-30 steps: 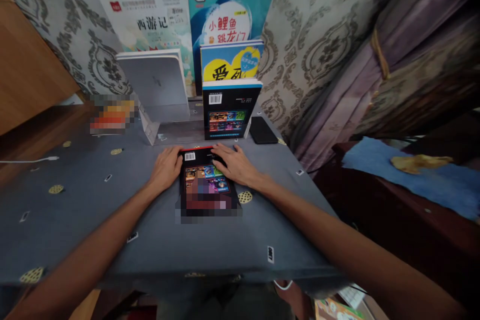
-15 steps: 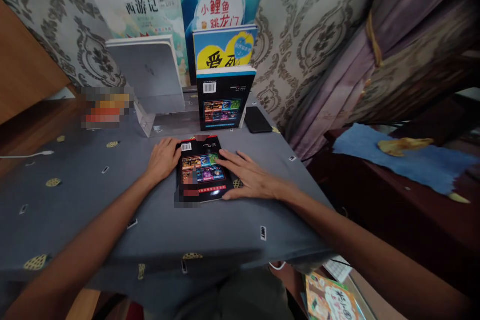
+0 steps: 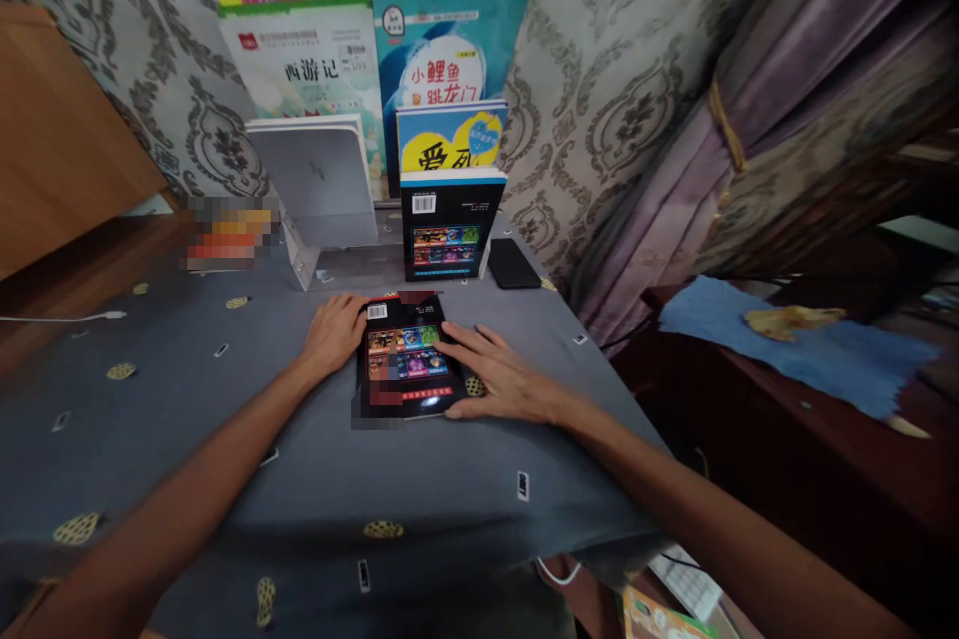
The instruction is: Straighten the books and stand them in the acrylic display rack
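Right hand (image 3: 505, 379) lower than before, at right edge of black book (image 3: 412, 344)

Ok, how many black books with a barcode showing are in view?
2: the lying book, on the table between left hand and right hand, and the standing book, in the clear holder. Others may be hidden behind the latter.

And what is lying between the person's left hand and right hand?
Between the left hand and the right hand, the head view shows a black book lying barcode side up on the grey tablecloth.
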A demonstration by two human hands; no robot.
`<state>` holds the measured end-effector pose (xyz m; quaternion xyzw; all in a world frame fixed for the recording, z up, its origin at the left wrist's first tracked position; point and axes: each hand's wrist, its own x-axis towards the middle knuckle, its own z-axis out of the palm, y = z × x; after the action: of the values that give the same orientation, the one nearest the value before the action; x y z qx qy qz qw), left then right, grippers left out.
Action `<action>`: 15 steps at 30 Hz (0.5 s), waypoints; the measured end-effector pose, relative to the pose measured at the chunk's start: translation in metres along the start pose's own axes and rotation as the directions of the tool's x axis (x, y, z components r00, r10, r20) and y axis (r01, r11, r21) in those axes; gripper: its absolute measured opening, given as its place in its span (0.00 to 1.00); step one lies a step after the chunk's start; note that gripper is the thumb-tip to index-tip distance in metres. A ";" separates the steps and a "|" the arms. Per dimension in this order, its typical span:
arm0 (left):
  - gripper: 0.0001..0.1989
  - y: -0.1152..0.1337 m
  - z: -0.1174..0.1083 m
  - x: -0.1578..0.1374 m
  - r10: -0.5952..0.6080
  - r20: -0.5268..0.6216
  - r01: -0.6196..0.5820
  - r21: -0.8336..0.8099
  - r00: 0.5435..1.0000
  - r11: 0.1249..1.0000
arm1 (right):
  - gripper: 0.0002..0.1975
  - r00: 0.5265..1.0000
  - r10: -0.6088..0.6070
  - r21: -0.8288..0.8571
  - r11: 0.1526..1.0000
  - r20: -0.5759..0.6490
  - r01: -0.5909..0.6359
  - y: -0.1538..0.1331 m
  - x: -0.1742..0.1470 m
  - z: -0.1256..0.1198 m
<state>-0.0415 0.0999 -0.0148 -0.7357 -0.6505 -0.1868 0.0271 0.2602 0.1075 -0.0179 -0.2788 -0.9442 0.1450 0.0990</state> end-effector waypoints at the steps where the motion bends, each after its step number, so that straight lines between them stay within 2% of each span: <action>1: 0.17 -0.001 0.001 0.000 0.015 0.000 -0.015 -0.006 1.000 1.000 | 0.47 1.000 -0.004 0.001 1.000 0.001 0.004 0.000 0.000 0.000; 5: 0.18 -0.008 0.003 0.002 0.079 0.031 -0.078 -0.031 0.996 0.996 | 0.47 1.000 -0.029 -0.011 1.000 -0.005 0.029 0.001 -0.002 -0.001; 8: 0.19 -0.010 0.004 -0.001 0.121 0.051 -0.120 -0.027 0.991 0.992 | 0.51 0.998 -0.070 -0.025 0.997 0.006 0.070 -0.001 -0.008 0.000; 12: 0.20 -0.006 0.003 -0.015 0.157 0.063 -0.156 -0.017 0.986 0.988 | 0.58 0.990 -0.138 -0.029 0.990 0.026 0.139 -0.011 -0.026 0.003; 15: 0.20 -0.001 0.000 -0.031 0.180 0.067 -0.179 -0.021 0.981 0.984 | 0.60 0.986 -0.164 -0.022 0.986 0.044 0.165 -0.021 -0.042 0.006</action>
<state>-0.0447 0.0708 -0.0249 -0.7975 -0.5807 -0.1629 0.0158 0.2827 0.0665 -0.0212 -0.1982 -0.9676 0.1300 0.0869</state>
